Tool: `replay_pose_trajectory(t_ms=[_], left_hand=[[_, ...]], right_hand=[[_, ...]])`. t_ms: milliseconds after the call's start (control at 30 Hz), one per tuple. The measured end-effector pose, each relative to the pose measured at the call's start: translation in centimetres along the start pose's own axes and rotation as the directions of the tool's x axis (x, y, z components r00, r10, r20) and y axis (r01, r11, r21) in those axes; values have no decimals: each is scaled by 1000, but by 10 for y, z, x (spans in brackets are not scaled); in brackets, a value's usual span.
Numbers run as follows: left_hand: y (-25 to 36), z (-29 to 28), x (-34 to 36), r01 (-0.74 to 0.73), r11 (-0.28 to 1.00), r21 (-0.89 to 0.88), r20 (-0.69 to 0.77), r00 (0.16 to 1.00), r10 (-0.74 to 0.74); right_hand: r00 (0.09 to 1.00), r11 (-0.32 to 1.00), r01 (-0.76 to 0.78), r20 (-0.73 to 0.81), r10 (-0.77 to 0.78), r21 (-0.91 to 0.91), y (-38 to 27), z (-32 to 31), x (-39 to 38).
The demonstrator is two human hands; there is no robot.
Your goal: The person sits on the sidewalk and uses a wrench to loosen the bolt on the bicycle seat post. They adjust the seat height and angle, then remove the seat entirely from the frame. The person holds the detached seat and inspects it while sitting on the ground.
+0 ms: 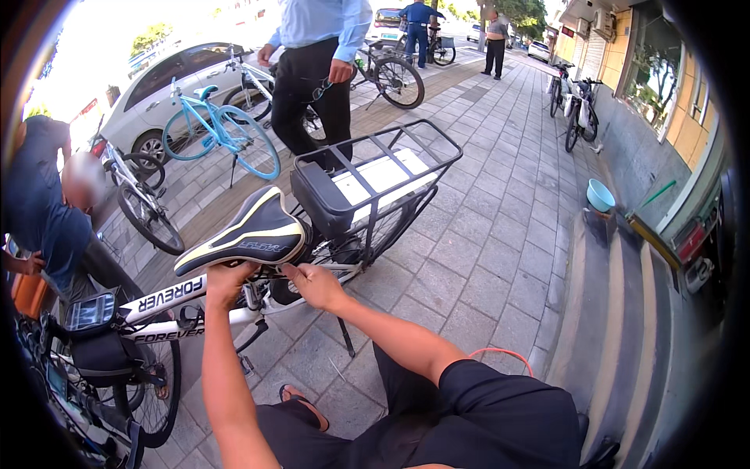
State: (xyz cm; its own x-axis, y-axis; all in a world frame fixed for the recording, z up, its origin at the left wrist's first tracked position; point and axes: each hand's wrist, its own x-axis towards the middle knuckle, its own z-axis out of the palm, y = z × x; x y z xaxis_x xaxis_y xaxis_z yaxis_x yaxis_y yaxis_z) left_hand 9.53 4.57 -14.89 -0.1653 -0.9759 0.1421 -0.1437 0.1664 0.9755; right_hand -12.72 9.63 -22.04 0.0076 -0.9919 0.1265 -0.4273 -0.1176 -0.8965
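Note:
A white bicycle (164,301) stands across in front of me, with a black battery on a rear rack (320,195) and a kickstand down. My left hand (233,285) is raised under the black-and-cream saddle (242,227), fingers curled at its underside, partly hidden by it. My right hand (311,283) is beside it at the saddle's rear underside, by the seat post, fingers closed on a small part I cannot make out. A black bag (101,352) and a phone-like pouch (90,313) sit toward the front of the bicycle.
A person in a light blue shirt (312,102) stands just beyond the bicycle; another person (39,195) bends at left. Parked bicycles (223,133) and a white car (180,70) line the left. At right are steps (594,313), a blue basin (600,195) and an orange hose (512,353).

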Motion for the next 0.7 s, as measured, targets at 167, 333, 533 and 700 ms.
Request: replay_pose_trajectory(t_ms=[167, 333, 533, 700], left_hand=[[-1, 13, 6, -34, 999, -19, 35, 999, 34], [3, 2, 0, -7, 999, 35, -3, 1000, 7], [17, 17, -10, 32, 999, 11, 14, 999, -32], [4, 9, -4, -24, 998, 60, 34, 999, 22]], right_hand=[[998, 1000, -5, -59, 7, 23, 7, 14, 3], [990, 998, -58, -129, 60, 16, -19, 25, -8], [967, 998, -46, -247, 56, 49, -11, 41, -13], [940, 874, 43, -316, 129, 485, 2, 122, -2]])
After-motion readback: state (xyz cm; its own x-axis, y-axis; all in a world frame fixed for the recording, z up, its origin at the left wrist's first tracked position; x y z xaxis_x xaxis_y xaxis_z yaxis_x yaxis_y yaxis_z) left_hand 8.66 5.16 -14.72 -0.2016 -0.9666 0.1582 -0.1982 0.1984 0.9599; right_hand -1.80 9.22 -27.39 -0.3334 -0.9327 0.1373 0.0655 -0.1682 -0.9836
